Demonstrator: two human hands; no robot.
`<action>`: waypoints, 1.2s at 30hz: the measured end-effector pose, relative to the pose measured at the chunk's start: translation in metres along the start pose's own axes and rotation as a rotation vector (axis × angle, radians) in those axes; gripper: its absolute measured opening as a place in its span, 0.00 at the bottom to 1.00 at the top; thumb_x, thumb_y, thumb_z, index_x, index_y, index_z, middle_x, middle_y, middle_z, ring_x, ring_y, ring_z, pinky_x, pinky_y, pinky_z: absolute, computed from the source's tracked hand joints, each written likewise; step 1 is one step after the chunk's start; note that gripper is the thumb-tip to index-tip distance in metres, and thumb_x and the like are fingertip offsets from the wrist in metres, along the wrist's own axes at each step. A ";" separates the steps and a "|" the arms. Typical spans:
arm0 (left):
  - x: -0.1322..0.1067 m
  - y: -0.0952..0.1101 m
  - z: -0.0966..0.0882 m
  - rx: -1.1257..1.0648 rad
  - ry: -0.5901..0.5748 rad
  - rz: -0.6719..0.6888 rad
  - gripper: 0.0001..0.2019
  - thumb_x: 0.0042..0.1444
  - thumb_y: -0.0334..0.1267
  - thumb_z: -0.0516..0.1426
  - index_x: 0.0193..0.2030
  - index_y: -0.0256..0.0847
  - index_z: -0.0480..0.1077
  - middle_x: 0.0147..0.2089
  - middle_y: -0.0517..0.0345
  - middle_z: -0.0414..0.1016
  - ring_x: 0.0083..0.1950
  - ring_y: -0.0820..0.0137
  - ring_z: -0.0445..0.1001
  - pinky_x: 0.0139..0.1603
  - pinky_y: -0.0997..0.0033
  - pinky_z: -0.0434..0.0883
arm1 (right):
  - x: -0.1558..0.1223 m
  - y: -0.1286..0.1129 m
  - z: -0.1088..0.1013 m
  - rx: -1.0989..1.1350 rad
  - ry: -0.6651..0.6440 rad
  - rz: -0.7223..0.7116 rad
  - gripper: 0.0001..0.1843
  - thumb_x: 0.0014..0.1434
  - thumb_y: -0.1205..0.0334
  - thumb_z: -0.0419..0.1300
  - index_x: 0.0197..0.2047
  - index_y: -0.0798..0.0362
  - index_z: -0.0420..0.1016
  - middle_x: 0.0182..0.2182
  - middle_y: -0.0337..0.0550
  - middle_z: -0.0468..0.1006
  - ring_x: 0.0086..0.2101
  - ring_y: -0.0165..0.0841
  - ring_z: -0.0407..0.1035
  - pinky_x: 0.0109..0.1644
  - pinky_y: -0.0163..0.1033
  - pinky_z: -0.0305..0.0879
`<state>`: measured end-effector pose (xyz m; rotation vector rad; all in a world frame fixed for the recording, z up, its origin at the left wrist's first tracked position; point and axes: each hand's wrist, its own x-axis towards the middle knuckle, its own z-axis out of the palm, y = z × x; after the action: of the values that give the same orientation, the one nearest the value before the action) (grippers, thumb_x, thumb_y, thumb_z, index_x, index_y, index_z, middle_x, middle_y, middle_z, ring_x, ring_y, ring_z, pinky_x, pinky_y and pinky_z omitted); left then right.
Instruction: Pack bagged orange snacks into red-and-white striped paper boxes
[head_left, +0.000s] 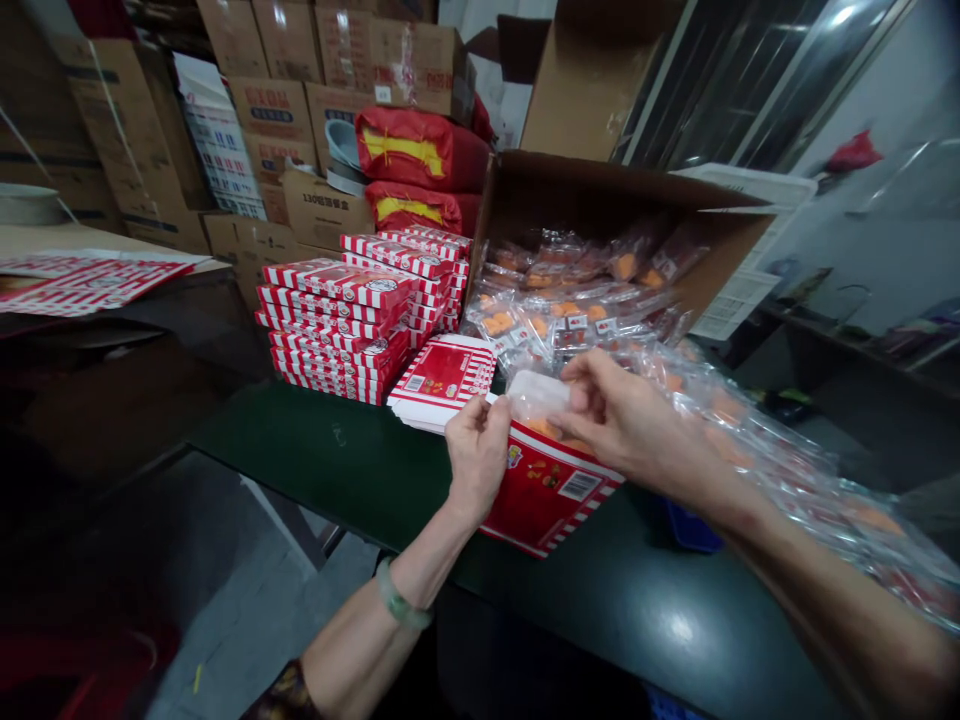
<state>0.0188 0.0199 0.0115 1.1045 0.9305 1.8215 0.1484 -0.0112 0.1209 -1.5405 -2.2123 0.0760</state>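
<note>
My left hand (478, 450) pinches the upper left edge of a red box (544, 490) with striped borders and a barcode, held tilted over the green table. At the box's open top, my right hand (619, 410) is closed on a clear plastic packet (541, 395) with a whitish part and orange pieces. The packet's lower part is hidden by the box. Just behind the left hand lies a pile of flat red-and-white cartons (442, 375).
Closed striped boxes (330, 330) stand stacked at the left of the green table (330, 430). A large cardboard box (622, 180) lies behind many clear packets (577, 320), which spread along the right side. A blue tray (694, 527) sits below my right forearm.
</note>
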 end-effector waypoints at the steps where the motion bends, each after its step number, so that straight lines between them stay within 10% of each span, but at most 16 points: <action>1: -0.001 0.003 -0.003 0.008 -0.003 0.000 0.16 0.55 0.41 0.54 0.21 0.40 0.54 0.21 0.67 0.51 0.24 0.78 0.51 0.25 0.77 0.55 | 0.000 0.000 -0.002 0.011 0.000 -0.004 0.14 0.52 0.62 0.61 0.41 0.52 0.63 0.25 0.35 0.72 0.24 0.29 0.66 0.29 0.33 0.58; 14: -0.008 0.000 -0.009 0.086 -0.009 0.054 0.17 0.59 0.46 0.50 0.23 0.40 0.57 0.22 0.65 0.55 0.25 0.76 0.55 0.28 0.76 0.59 | -0.004 -0.019 -0.008 -0.583 -0.049 -0.106 0.14 0.51 0.61 0.61 0.41 0.54 0.66 0.29 0.49 0.76 0.32 0.40 0.71 0.28 0.37 0.55; 26: 0.010 0.001 0.012 0.703 -0.239 0.162 0.14 0.64 0.44 0.42 0.33 0.42 0.61 0.25 0.56 0.66 0.29 0.65 0.68 0.32 0.69 0.59 | 0.020 0.035 -0.055 0.333 -0.020 0.007 0.11 0.48 0.61 0.60 0.36 0.53 0.67 0.22 0.34 0.66 0.22 0.27 0.59 0.25 0.33 0.56; 36: 0.015 0.007 0.056 0.810 -0.506 0.242 0.19 0.64 0.51 0.40 0.36 0.41 0.64 0.30 0.50 0.74 0.32 0.62 0.74 0.31 0.69 0.59 | -0.004 0.091 -0.120 0.526 0.140 0.073 0.23 0.46 0.57 0.65 0.44 0.53 0.62 0.21 0.29 0.65 0.20 0.23 0.56 0.23 0.30 0.52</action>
<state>0.0641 0.0407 0.0421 2.1294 1.2842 1.2138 0.2756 -0.0044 0.2010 -1.2825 -1.8314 0.5119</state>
